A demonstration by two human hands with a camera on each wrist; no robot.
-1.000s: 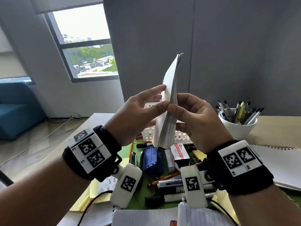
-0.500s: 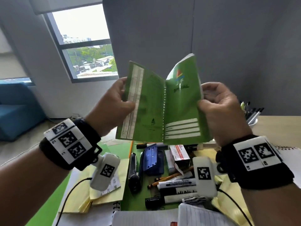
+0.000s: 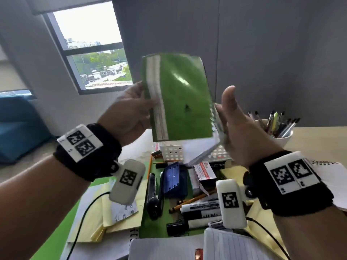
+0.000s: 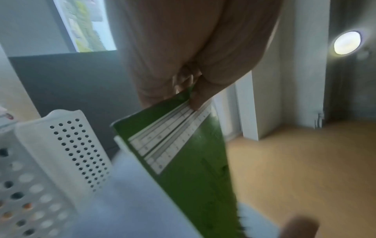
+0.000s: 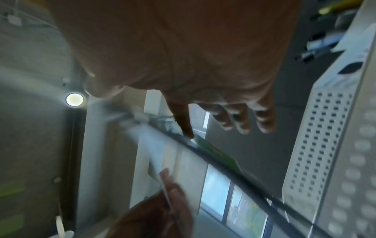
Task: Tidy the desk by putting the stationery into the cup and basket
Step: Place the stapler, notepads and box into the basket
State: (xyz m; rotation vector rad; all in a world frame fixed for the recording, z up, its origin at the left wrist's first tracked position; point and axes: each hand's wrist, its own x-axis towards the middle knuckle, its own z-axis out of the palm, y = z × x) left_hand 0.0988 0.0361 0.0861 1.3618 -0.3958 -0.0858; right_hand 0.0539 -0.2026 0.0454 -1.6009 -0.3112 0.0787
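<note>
A green spiral notebook (image 3: 180, 98) is held upright above the desk, its back cover with a printed ruler strip facing me. My left hand (image 3: 148, 102) pinches its left edge, thumb on the ruler strip (image 4: 183, 128). My right hand (image 3: 223, 109) is open at the spiral side, and the index finger (image 5: 183, 122) touches the notebook's spine. White pages (image 3: 201, 151) hang loose below the cover. The white perforated basket (image 3: 170, 152) stands behind and under the notebook. The white cup (image 3: 281, 137) full of pens is at the right.
On the green mat below lie a blue hole punch (image 3: 174, 179), a black stapler (image 3: 153, 196), markers (image 3: 201, 209), pencils (image 3: 191, 199) and a red-and-white box (image 3: 204, 171). Yellow paper (image 3: 93, 218) lies left, a spiral pad (image 3: 334, 177) right, and a lined notebook (image 3: 169, 250) near me.
The notebook was held edge-on by both hands, then spread open. Now one cover is swung back out of sight, and my right hand has let go and opened at the spine.
</note>
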